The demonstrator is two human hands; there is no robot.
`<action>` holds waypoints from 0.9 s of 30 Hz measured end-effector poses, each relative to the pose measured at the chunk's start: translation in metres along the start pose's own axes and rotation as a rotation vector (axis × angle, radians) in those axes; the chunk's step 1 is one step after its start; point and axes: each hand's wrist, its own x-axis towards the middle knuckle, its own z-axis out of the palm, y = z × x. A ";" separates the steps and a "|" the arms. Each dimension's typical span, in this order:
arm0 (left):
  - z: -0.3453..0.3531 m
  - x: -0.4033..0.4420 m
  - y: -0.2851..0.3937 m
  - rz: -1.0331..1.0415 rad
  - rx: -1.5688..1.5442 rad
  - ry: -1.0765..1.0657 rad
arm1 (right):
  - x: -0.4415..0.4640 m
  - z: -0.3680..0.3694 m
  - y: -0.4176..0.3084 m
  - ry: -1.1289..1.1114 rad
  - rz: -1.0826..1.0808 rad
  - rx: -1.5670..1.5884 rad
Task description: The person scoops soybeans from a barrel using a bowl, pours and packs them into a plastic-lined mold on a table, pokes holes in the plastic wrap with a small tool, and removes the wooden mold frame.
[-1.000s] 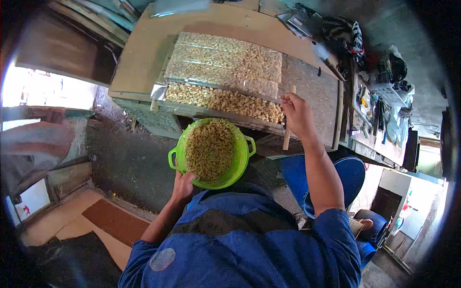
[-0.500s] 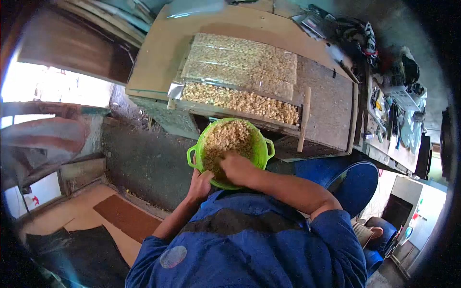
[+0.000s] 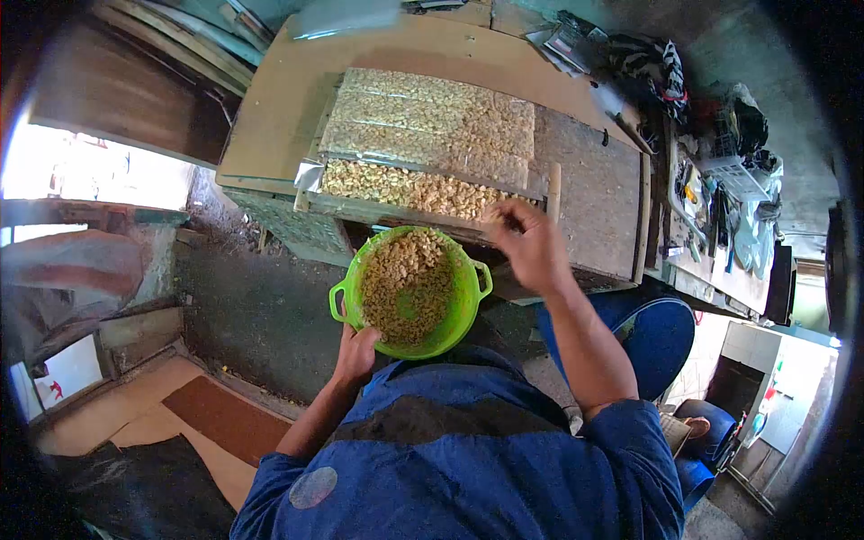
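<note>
My left hand [image 3: 358, 353] grips the near-left rim of a green colander-like bowl [image 3: 466, 310] with two handles. Pale flaky pieces [image 3: 405, 279], their kind unclear, cover much of the bowl's inside. Over the front edge of the table, my right hand [image 3: 533, 247] is raised with its fingers curled together. Its fingertips are at the right end of an uncovered row of the same pale pieces [image 3: 396, 187]; what they hold is too small to make out. Behind this row lie several strips of pieces under clear plastic [image 3: 432, 117].
A wooden bar [image 3: 553, 193] stands right of the row on the worn tabletop [image 3: 598, 207]. A blue barrel [image 3: 661, 346] is by my right side. Bags and tools crowd a side bench [image 3: 720, 211]. A brown mat [image 3: 225, 418] lies lower left.
My right hand has come out of the bowl and moved up and right to the uncovered row. My left hand still holds the bowl. The view has shifted slightly.
</note>
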 end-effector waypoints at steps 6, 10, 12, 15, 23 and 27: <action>0.002 0.001 -0.005 -0.011 0.081 -0.005 | 0.027 -0.024 0.028 0.042 0.097 -0.312; 0.013 0.003 0.017 -0.037 0.006 0.164 | 0.033 -0.030 0.024 0.018 0.174 -0.383; 0.014 0.002 0.012 -0.052 -0.032 0.203 | 0.035 -0.029 0.035 0.044 0.061 -0.438; 0.013 0.000 0.007 -0.082 -0.089 0.221 | 0.035 -0.021 0.046 -0.037 -0.136 -0.391; 0.011 -0.004 0.004 -0.098 -0.168 0.235 | 0.034 -0.030 0.065 -0.102 -0.385 -0.693; 0.018 0.000 0.033 -0.210 -0.231 0.254 | 0.029 -0.035 0.066 0.014 -0.252 -0.642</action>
